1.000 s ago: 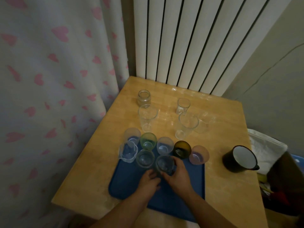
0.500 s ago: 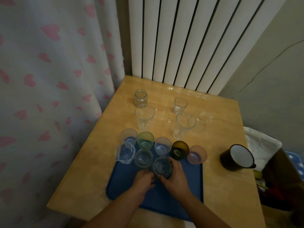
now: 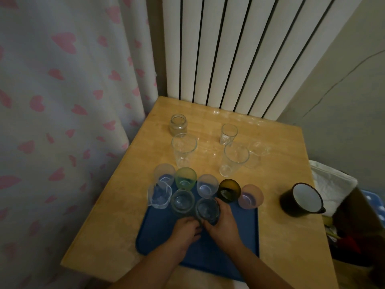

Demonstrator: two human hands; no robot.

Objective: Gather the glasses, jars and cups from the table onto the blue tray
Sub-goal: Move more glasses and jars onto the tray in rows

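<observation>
The blue tray (image 3: 239, 245) lies at the near edge of the wooden table (image 3: 116, 222). Several cups stand along the tray's far side, among them a green one (image 3: 185, 177), a dark olive one (image 3: 229, 190) and a pink one (image 3: 251, 196). My right hand (image 3: 224, 225) wraps a clear glass (image 3: 207, 210) standing on the tray. My left hand (image 3: 185, 230) touches the same glass at its base from the left. Farther back on the bare table stand a jar (image 3: 178, 124), a tall glass (image 3: 184, 149), a small glass (image 3: 228, 134), another tall glass (image 3: 234, 158) and a clear mug (image 3: 257, 152).
A black mug with a white inside (image 3: 300, 200) stands on the table to the right of the tray. A white radiator (image 3: 239, 49) rises behind the table and a heart-print curtain (image 3: 62, 101) hangs at the left. A white bag and boxes (image 3: 333, 184) crowd the right side.
Both hands have stayed on the clear glass on the tray, barely shifting. The camera has tilted a little, so the whole scene sits slightly lower and left.
</observation>
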